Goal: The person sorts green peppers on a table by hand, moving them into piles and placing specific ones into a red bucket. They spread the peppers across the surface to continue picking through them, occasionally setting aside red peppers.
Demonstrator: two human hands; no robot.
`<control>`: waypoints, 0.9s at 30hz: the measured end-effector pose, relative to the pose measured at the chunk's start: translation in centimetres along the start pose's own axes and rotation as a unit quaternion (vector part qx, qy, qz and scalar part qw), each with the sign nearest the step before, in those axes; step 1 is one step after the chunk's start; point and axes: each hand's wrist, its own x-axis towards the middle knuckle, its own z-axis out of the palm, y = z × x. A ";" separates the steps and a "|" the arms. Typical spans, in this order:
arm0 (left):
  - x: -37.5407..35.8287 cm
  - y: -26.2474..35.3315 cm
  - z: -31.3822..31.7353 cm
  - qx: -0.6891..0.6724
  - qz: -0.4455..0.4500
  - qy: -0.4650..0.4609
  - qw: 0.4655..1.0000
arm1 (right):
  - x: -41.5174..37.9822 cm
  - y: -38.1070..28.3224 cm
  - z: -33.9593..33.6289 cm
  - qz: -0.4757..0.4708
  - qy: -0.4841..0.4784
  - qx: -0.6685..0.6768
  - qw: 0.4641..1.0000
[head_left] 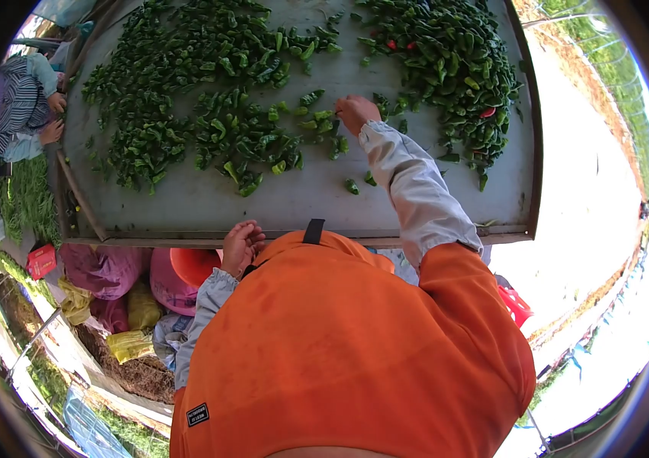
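A grey sorting table (301, 202) is spread with heaps of green peppers (225, 130); a second heap (446, 61) lies at the far right with a few red ones (487, 112) in it. My right hand (355, 113), in a light grey sleeve, reaches out between the heaps, its fingers pinched on a small green pepper (326, 116). My left hand (242, 244) hangs at the table's near edge with its fingers curled and nothing visible in it. My orange vest fills the lower view.
Another person in a striped sleeve works at the table's left edge, hands (53, 114) on the peppers. Pink and yellow bags (111, 282), an orange bucket (194, 263) and a red box (40, 259) sit below the table. A pale dirt path (584, 191) runs along the right.
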 end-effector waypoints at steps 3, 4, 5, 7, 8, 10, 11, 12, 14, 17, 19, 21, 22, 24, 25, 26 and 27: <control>0.0 -0.1 0.1 0.010 0.003 0.002 1.000 | -1.0 -0.1 0.3 0.025 0.005 -0.020 0.999; -0.1 -0.1 0.2 0.016 0.003 0.001 1.000 | -1.4 -0.2 0.3 0.035 0.007 -0.022 0.999; -0.1 0.0 0.3 0.023 0.002 -0.001 1.000 | -2.2 0.0 0.2 0.068 0.009 0.019 0.997; 0.0 0.0 0.6 0.037 0.006 -0.003 0.999 | -5.0 -0.2 -1.2 0.134 0.013 0.098 0.986; 0.0 -0.1 0.6 0.043 0.008 -0.004 0.999 | -6.8 0.5 -1.7 0.121 0.032 0.110 0.986; 0.3 -0.3 0.4 0.044 0.009 -0.013 0.999 | -11.6 2.1 -3.2 0.105 0.070 0.130 0.983; 0.5 -0.4 0.3 0.045 0.009 -0.018 0.999 | -14.3 3.0 -4.2 0.104 0.089 0.137 0.981; 0.7 -0.4 0.3 0.047 0.010 -0.020 0.999 | -17.1 4.2 -5.2 0.120 0.099 0.098 0.983; 1.0 -0.7 0.1 0.051 0.010 -0.023 0.998 | -23.0 8.5 -5.9 0.207 0.101 0.052 0.972; 1.7 -0.9 -0.5 0.036 0.003 -0.040 0.999 | -33.3 14.5 -7.1 0.384 0.125 0.015 0.914; 1.1 -0.4 0.1 0.038 0.005 -0.031 0.999 | -41.0 18.9 -6.6 0.485 0.062 -0.078 0.869; 0.9 -0.3 0.5 0.040 0.008 -0.028 0.999 | -46.7 21.3 -6.2 0.589 -0.062 -0.123 0.796; 0.9 -0.3 0.4 0.041 0.010 -0.029 0.999 | -48.0 21.3 -6.2 0.629 -0.084 -0.129 0.762; 1.1 -0.4 0.2 0.039 0.011 -0.026 0.999 | -47.8 20.6 -6.1 0.638 0.045 -0.108 0.761; 1.2 -0.5 0.2 0.038 0.010 -0.024 0.999 | -46.7 20.5 -5.7 0.589 0.103 -0.097 0.796; 1.3 -0.5 0.1 0.038 0.010 -0.021 0.999 | -45.2 20.4 -5.0 0.536 0.161 -0.085 0.824; 1.3 -0.5 0.2 0.036 0.010 -0.023 0.999 | -41.2 16.9 -6.3 0.526 0.173 -0.041 0.832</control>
